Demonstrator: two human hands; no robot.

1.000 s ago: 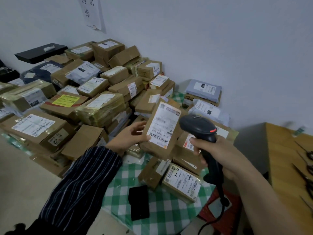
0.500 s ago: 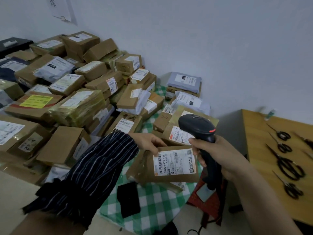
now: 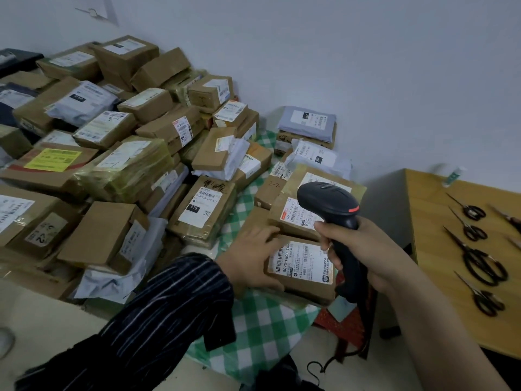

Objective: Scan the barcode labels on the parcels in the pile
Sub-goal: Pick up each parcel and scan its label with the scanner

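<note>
My left hand (image 3: 251, 258) grips the left end of a small brown parcel (image 3: 303, 280) lying flat at the front of the pile. Its white barcode label (image 3: 301, 262) faces up. My right hand (image 3: 366, 249) holds a black handheld barcode scanner (image 3: 329, 206) by its handle, just right of and above that parcel, head pointing left and down. A big pile of brown cardboard parcels (image 3: 118, 165) covers the surface to the left and behind.
A green checked cloth (image 3: 262, 325) lies under the parcels. Grey mailer bags (image 3: 307, 119) rest against the white wall. At right, a wooden table (image 3: 428, 249) carries several black scissors (image 3: 483, 268). The scanner's cable (image 3: 332, 362) hangs below, over a red stool (image 3: 342, 327).
My left hand lifted the parcel up to the scanner, then lowered it onto the small stack at the front right. The view swung right, showing more of the wooden table.
</note>
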